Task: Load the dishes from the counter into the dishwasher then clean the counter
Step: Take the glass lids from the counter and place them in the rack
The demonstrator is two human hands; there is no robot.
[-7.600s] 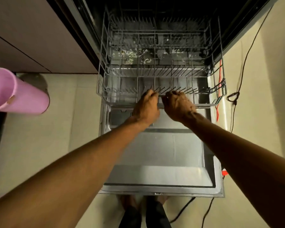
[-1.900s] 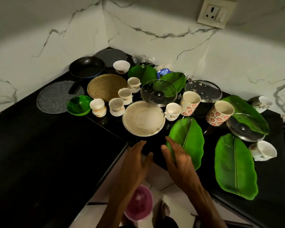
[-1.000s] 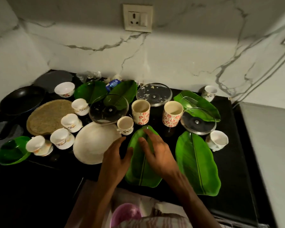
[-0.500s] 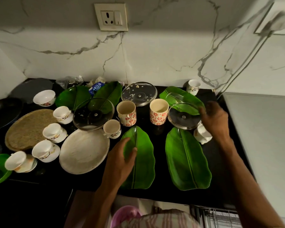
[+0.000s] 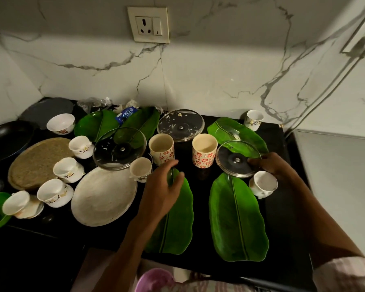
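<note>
Many dishes cover the black table (image 5: 280, 209). From the left: a brown round mat (image 5: 36, 163), several white cups, a pale round plate (image 5: 103, 197) and a glass lid (image 5: 119, 148) leaning on its far edge. Left hand (image 5: 162, 186) lies on the near leaf-shaped green plate (image 5: 175, 220) — fingers relaxed, gripping nothing. Behind it stand two flowered mugs (image 5: 161, 148). Further right lies a second leaf plate (image 5: 237, 220). Right hand (image 5: 272, 165) pinches the right rim of another glass lid (image 5: 236, 160) — just beside a white cup (image 5: 262, 184).
</note>
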